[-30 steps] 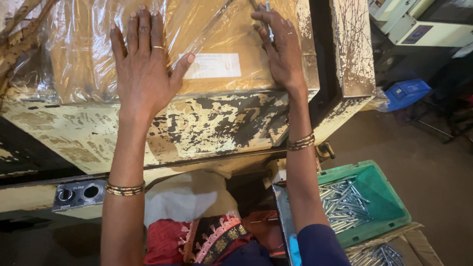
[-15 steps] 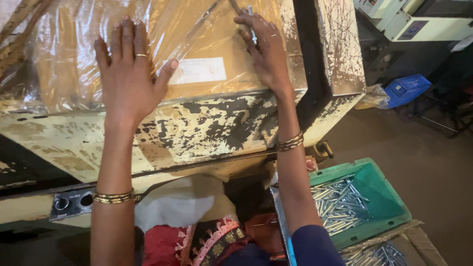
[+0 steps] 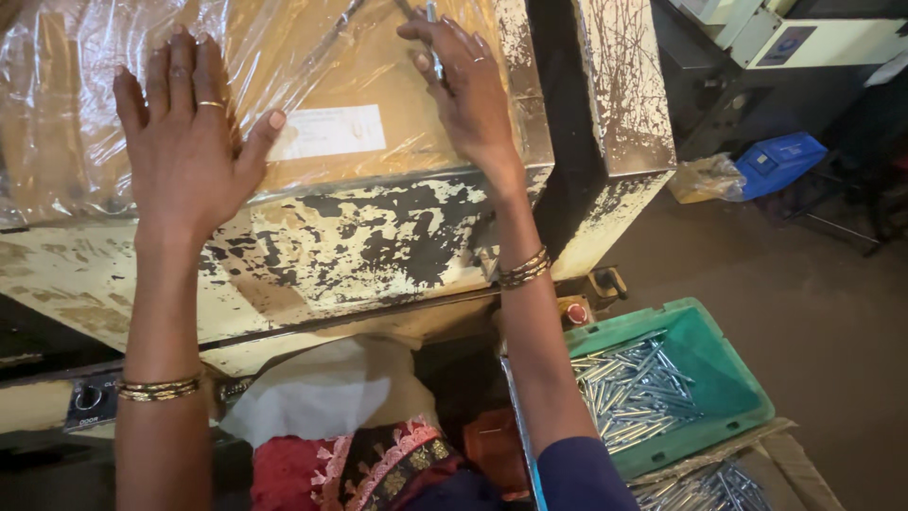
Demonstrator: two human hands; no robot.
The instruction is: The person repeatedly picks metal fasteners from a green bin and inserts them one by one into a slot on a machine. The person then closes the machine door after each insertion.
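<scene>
Evidently little is finished: the left hand (image 3: 184, 142) lies flat, fingers spread, pressing the clear plastic sheet (image 3: 85, 104) over the brown board (image 3: 322, 66) atop the chipped cream machine housing (image 3: 312, 246). At far right, the right hand (image 3: 463, 90) pinches a thin metal rod (image 3: 433, 38). Near right, the green crate (image 3: 719, 378) holds many more rods.

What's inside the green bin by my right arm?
The green bin holds a loose pile of thin metal rods. The right arm covers its left edge; the bottom under the rods is hidden.
</scene>
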